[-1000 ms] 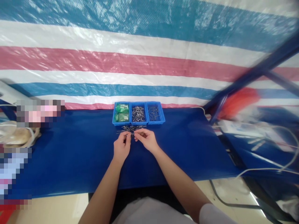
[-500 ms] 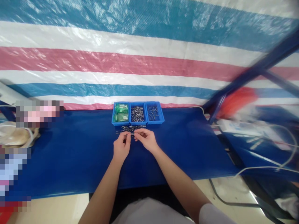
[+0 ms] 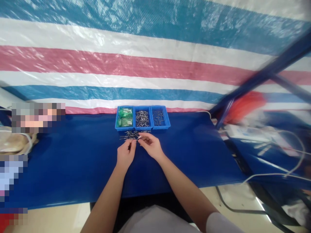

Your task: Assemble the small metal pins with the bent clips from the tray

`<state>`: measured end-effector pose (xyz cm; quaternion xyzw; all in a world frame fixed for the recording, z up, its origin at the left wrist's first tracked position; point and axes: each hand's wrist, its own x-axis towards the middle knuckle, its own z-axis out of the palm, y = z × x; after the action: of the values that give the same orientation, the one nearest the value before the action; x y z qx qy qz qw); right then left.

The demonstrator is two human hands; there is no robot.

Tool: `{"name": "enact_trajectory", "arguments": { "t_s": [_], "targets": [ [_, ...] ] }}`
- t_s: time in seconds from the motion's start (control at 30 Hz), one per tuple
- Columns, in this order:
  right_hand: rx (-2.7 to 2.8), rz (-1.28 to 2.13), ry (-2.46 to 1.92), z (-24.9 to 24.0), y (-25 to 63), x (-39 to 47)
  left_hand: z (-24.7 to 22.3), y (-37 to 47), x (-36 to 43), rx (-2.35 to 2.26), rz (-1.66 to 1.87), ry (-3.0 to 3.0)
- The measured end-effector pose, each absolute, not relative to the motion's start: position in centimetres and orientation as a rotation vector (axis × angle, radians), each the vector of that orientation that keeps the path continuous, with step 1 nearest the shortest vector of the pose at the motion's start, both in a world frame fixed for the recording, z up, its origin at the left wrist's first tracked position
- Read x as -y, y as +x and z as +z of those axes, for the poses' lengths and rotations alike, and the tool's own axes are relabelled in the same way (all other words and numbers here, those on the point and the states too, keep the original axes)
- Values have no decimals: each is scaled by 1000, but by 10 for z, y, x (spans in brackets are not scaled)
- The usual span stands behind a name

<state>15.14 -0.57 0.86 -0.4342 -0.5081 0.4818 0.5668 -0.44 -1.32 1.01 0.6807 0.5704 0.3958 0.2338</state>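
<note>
My left hand [image 3: 125, 152] is pinched at the near edge of a loose pile of thin metal pins [image 3: 131, 133] on the blue table. Facing it, my right hand [image 3: 152, 146] grips a small, slender metal pin [image 3: 139, 137] between thumb and fingertips. The two sets of fingertips nearly meet around this pin; what my left fingers hold is too small to make out. Just behind the pile stand three joined blue bins: the left bin [image 3: 116, 124] holds green packets, the middle bin [image 3: 143, 128] many short metal pins, the right bin [image 3: 166, 124] a thin scatter of pins.
A striped plastic sheet [image 3: 145, 66] hangs behind the blue table [image 3: 80, 161]. To the right are a blue metal frame [image 3: 257, 79], a white cable [image 3: 259, 174] and blurred clutter. A bag-like bundle [image 3: 13, 142] lies at the left edge, beside pixelated areas.
My fingertips have drawn slightly apart, and the pin in my right hand has turned from lying level to slanting upward. The bins stand where they were; the view has shifted slightly.
</note>
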Motion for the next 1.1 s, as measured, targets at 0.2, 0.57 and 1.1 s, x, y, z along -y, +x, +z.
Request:
{"name": "enact_trajectory", "arguments": {
  "t_s": [0.2, 0.57, 1.1],
  "targets": [
    [1373, 889, -1092, 17, 153, 6, 11, -5, 14, -1516, 1094, 1899],
    [1365, 1074, -1126, 14, 150, 11, 8, -4, 16, -1443, 1156, 1903],
    [1238, 1175, -1075, 17, 152, 8, 11, -4, 15, -1508, 1058, 1929]
  ]
}}
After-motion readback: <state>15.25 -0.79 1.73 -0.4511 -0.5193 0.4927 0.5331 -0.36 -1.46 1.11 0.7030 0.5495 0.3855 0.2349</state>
